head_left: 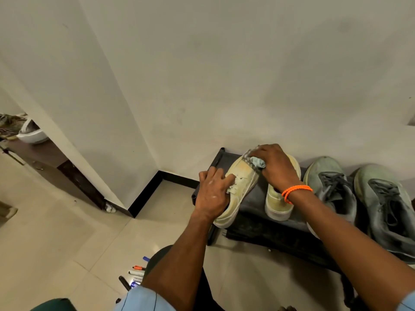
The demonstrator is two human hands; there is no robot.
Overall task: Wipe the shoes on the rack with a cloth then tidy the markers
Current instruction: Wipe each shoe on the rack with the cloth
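Centre right of frame: left hand [212, 194] steadies the tilted pale yellow leather sneaker [238, 187] on the black plastic rack [253, 205]; right hand [277, 168] pinches a crumpled grey-blue cloth [257, 162] against its toe. The shoe looks light and semi-stiff, best gripped mid-upper; loose markers [135, 273] lie lower left.

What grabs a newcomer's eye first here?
The two hands at centre: the left hand steadies a tilted cream leather sneaker on the black shoe rack, while the right hand, orange beaded bracelet at the wrist, presses a crumpled grey-blue cloth onto its toe. Scattered markers lie on the floor, lower left.
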